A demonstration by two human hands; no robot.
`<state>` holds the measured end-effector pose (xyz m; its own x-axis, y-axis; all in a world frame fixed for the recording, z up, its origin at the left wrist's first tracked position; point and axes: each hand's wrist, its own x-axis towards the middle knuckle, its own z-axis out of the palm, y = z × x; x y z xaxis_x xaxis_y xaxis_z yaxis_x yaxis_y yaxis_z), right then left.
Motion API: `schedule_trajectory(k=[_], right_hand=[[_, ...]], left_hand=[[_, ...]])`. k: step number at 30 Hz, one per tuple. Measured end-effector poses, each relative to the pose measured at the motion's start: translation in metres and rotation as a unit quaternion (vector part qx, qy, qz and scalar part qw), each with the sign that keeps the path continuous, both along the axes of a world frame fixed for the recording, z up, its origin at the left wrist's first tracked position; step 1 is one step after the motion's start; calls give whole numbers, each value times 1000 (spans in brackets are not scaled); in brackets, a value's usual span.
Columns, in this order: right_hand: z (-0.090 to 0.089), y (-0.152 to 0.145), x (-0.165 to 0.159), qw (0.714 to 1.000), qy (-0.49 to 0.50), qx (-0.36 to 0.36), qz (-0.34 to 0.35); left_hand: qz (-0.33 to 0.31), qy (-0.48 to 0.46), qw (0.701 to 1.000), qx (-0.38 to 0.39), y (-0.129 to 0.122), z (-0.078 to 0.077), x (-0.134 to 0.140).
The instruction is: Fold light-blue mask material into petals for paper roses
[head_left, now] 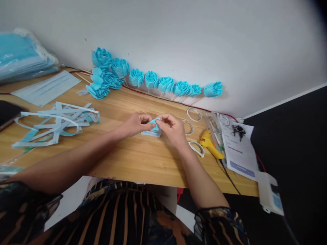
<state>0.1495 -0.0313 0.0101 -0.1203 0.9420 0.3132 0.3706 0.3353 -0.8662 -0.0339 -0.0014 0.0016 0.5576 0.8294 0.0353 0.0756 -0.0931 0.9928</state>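
Between my two hands is a small folded piece of blue mask fabric (154, 121), pinched from both sides. My left hand (136, 124) has its thumb and fingers closed on its left edge. My right hand (173, 127) grips the right edge the same way. Just under the fingers, a small stack of pale blue and white pieces (151, 133) lies on the wooden table (122, 153); my fingers partly cover it. Rolls of tape (188, 126) lie right beside my right hand.
Blue fabric flowers (151, 80) on sticks line the wall. Cut strips (58, 119), a flat mask sheet (47, 87) and a bag of masks (22, 54) are at left. A yellow glue gun (211, 143), scissors-like white ring (196, 149), papers (237, 149) and keys (239, 131) are at right.
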Motion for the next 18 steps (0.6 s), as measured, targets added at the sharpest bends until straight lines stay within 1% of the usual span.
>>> schedule_trajectory(k=[5, 10, 14, 18], right_hand=[[4, -2, 0, 994, -67, 82, -9], [6, -3, 2, 981, -116, 158, -1], [5, -1, 4, 971, -134, 197, 11], [3, 1, 5, 966, -140, 216, 15]], left_hand=[[-14, -10, 998, -54, 2, 1, -2], [-13, -34, 996, -80, 2, 1, -3], [-15, -60, 993, -96, 2, 0, -3], [-21, -79, 991, -104, 3, -2, -3]])
